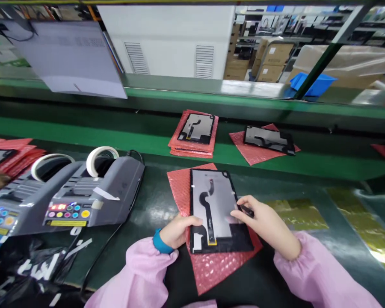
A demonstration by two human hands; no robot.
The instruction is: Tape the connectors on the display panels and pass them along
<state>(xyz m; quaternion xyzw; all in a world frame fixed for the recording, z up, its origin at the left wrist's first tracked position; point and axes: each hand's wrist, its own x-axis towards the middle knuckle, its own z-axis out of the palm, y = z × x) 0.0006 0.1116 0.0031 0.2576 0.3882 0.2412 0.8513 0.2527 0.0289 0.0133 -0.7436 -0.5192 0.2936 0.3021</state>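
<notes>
Two hands on one display panel [216,209], which lies face down on a pink bubble-wrap bag [211,265] on the dark bench mat directly in front of me. My left hand [179,230] is curled against the panel's left edge, thumb lying on its back, fingers tucked under where I cannot see them. My right hand [263,222] rests at the right edge, thumb and forefinger closed on a small dark piece [246,210] there; what that piece is I cannot make out. The panel back is a flat grey rectangle with a black border, smooth and slightly reflective, and a thin black flex cable [208,205] snakes down its centre to a small yellowish tab near the bottom. Risk, as I judge it: the flex is the weak point, and a careless finger catching it could crease or tear it. The bag is soft and slick on the mat, so a sideways push could slide the panel off it. Pressing on the thin back could also stress the glass underneath. To my left stand two grey tape dispensers [93,196] with white rolls; on the green conveyor [115,137] beyond lie more panels on pink bags [194,134].
</notes>
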